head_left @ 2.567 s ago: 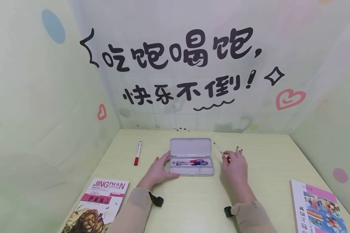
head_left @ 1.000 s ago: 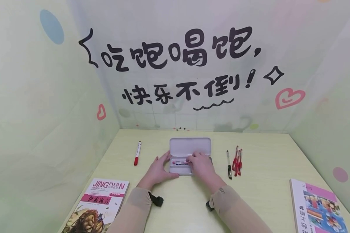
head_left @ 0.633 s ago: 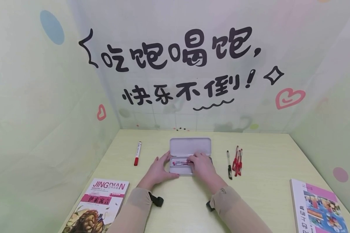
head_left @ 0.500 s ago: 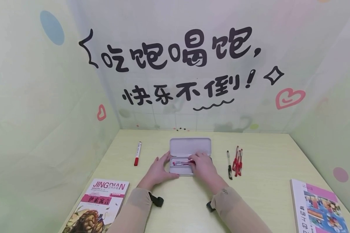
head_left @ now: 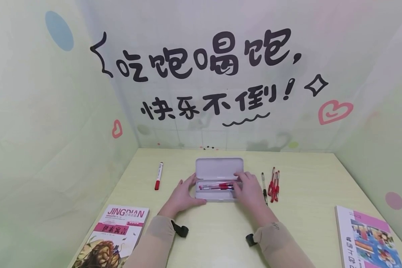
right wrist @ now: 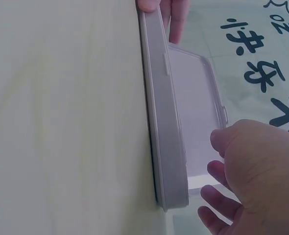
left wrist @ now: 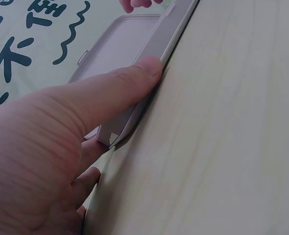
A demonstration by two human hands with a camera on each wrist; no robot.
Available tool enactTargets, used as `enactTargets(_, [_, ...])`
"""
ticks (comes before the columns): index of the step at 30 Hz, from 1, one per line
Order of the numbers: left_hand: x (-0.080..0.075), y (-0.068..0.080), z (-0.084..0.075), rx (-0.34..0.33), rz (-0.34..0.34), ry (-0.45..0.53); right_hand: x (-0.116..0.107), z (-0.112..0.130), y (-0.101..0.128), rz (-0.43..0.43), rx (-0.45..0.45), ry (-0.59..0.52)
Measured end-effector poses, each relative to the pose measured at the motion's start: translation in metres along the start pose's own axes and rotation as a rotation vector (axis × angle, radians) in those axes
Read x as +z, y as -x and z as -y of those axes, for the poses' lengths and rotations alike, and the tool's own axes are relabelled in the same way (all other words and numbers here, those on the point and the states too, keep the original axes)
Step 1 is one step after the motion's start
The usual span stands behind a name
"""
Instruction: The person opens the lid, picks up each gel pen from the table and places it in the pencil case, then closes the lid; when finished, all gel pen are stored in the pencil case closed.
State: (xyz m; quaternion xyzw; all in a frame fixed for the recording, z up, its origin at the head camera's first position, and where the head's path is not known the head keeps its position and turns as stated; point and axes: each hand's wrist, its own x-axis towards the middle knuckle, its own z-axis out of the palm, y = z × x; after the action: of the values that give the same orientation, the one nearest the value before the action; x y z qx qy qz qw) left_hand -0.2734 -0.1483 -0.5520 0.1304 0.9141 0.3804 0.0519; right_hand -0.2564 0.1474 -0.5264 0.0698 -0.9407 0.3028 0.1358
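A pale wooden table [head_left: 221, 238] bears a white oblong metal pencil case [head_left: 219, 168], lid raised, at its middle, with red pens [head_left: 217, 185] lying in its tray. Two paperback books [head_left: 112, 238] lie at the near corners. The left hand [head_left: 184, 194] clasps the case's left end, thumb along the front wall. The right hand [head_left: 249, 190] rests curled over the right end; whether it pinches anything is hidden. Loose pens [head_left: 274, 181] lie just right; a red marker [head_left: 159, 175] lies well left.

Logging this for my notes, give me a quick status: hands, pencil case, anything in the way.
Left hand grips pencil case at its left end. Right hand over case's right end, grip unclear. Case open, red pens inside. Loose pens just right of it.
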Motion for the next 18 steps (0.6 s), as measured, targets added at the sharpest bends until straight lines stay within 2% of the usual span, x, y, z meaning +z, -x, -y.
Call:
enactTargets(3, [0.0,0.001,0.0,-0.001,0.003,-0.006,-0.009,-0.009,0.004,0.01,0.069,-0.013])
enactTargets(13, [-0.001,0.002,0.0,-0.009,0.004,0.006,-0.037,-0.048,0.016,-0.091,0.203,-0.049])
enactTargets(18, [-0.001,0.002,-0.002,-0.018,0.007,0.008,-0.048,-0.063,0.023,-0.141,0.285,-0.03])
